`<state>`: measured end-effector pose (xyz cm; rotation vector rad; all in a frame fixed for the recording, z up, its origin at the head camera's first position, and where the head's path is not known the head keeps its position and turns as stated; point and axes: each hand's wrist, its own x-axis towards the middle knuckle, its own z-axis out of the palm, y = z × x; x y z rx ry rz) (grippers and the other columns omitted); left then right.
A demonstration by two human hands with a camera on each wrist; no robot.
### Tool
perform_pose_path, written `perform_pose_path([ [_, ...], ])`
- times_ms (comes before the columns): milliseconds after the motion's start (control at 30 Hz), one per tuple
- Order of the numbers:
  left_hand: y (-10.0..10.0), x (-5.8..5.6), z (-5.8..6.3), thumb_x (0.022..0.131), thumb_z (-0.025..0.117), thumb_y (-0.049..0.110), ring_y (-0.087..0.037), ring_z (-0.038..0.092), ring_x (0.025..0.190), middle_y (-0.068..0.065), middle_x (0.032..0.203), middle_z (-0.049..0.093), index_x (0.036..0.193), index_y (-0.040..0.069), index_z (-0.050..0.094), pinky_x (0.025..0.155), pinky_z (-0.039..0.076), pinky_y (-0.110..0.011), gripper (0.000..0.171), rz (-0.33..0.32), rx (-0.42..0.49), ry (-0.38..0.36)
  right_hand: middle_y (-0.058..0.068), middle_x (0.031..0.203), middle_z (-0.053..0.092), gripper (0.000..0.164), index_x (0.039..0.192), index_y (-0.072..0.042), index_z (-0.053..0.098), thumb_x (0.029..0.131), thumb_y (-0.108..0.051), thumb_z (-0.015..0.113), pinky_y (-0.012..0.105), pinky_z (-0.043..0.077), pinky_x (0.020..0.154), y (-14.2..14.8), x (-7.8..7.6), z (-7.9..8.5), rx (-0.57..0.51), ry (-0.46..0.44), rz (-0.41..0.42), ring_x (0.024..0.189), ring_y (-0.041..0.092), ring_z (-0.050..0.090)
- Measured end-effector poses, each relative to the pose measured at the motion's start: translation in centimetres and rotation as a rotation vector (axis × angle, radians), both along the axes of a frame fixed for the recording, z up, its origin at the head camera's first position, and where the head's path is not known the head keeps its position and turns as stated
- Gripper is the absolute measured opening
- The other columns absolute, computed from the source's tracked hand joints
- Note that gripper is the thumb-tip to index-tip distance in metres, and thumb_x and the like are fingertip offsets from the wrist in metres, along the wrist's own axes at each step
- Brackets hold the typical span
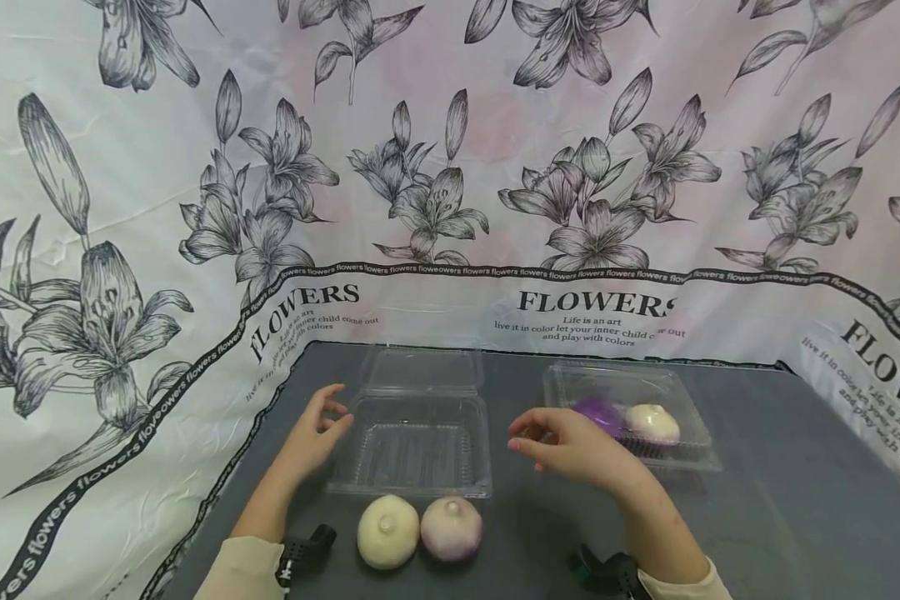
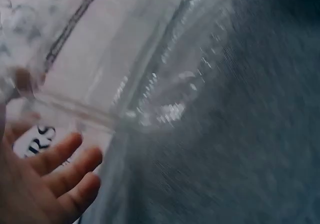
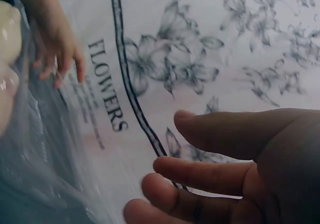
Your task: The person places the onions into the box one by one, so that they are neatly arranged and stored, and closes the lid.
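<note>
- Left hand (image 1: 311, 437): at the left side of the hinged clear box (image 1: 412, 458); grip loose, fingers bent slightly and spread, has hold of nothing; contact with box can't be told.
- Right hand (image 1: 562, 442): between the 2 boxes, grip half-relaxed, thumb and fingers apart, nothing held.
- Hinged clear box: on the dark grey surface (image 1: 810, 492), lid (image 1: 423, 371) laid back on the far side.
- Yellowish onion-like bulb (image 1: 387, 532) and purple-tinged bulb (image 1: 452, 529): side by side, near side of that box, outside it.
- Closed clear box (image 1: 607, 377): farther right, 2 items inside, purple piece (image 1: 598, 415) left, cream bulb (image 1: 652, 425) right.
- Floral cloth (image 1: 435, 67): hangs behind, "FLOWERS" print.
- Left wrist view: blurry.
</note>
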<state>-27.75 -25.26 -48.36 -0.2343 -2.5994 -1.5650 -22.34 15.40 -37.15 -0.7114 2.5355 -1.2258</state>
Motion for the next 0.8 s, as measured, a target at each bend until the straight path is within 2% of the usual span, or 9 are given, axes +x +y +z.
perform_pose_path([
  [133,-0.3,0.0,-1.1,0.105,0.058,0.012,-0.026,0.064,0.087,-0.02,0.125,0.056,0.159,0.011,0.03,0.065,0.052,-0.035,0.06,-0.103,0.036,-0.043,-0.002,0.098,0.066,0.043,0.134,-0.009,0.06,0.099,-0.033,0.069,0.03,0.055,0.069,-1.6,1.2,-0.4,0.069,-0.019,0.178,0.079,0.017,0.067],
  [200,-0.3,-0.1,-1.4,0.105,0.057,0.009,-0.026,0.064,0.085,-0.022,0.124,0.056,0.159,0.009,0.03,0.064,0.052,-0.034,0.06,-0.123,0.053,-0.049,-0.006,0.098,0.066,0.049,0.14,-0.014,0.056,0.098,-0.034,0.071,0.028,0.054,0.071,-2.3,1.7,-0.7,0.119,-0.033,0.26,0.081,0.01,0.066],
  [267,-0.2,-0.2,-1.5,0.104,0.056,0.005,-0.024,0.063,0.083,-0.022,0.123,0.057,0.158,0.008,0.031,0.064,0.052,-0.033,0.06,-0.133,0.067,-0.047,-0.011,0.094,0.066,0.053,0.142,-0.019,0.053,0.096,-0.036,0.073,0.026,0.053,0.07,-3.0,2.2,-1.1,0.17,-0.036,0.306,0.08,0.005,0.065],
  [367,-0.2,-0.4,-1.7,0.102,0.052,0.0,-0.022,0.062,0.081,-0.024,0.12,0.061,0.156,0.004,0.034,0.065,0.05,-0.03,0.057,-0.136,0.095,-0.018,-0.016,0.082,0.062,0.054,0.14,-0.022,0.053,0.093,-0.039,0.075,0.025,0.05,0.063,-3.9,2.8,-1.6,0.252,0.022,0.302,0.069,0.001,0.057],
  [500,-0.1,-0.4,-1.9,0.1,0.05,-0.003,-0.022,0.061,0.081,-0.025,0.116,0.063,0.154,0.002,0.038,0.067,0.049,-0.028,0.055,-0.135,0.145,0.018,-0.014,0.073,0.056,0.058,0.138,-0.019,0.054,0.091,-0.043,0.076,0.025,0.045,0.055,-4.7,3.4,-2.0,0.34,0.1,0.259,0.06,0.002,0.049],
  [633,-0.3,-0.3,-2.2,0.099,0.05,-0.005,-0.023,0.062,0.079,-0.027,0.114,0.063,0.152,0.0,0.039,0.066,0.048,-0.027,0.055,-0.143,0.191,0.047,-0.012,0.076,0.057,0.062,0.14,-0.019,0.055,0.089,-0.047,0.077,0.031,0.051,0.062,-5.4,3.8,-2.6,0.401,0.149,0.235,0.066,0.005,0.052],
  [800,-0.5,-0.2,-2.6,0.098,0.05,-0.005,-0.02,0.061,0.077,-0.027,0.111,0.064,0.151,0.001,0.042,0.064,0.047,-0.026,0.055,-0.128,0.209,0.04,-0.005,0.082,0.065,0.068,0.141,-0.022,0.052,0.085,-0.045,0.082,0.04,0.055,0.071,-6.4,4.1,-3.5,0.431,0.172,0.234,0.072,0.007,0.058],
])
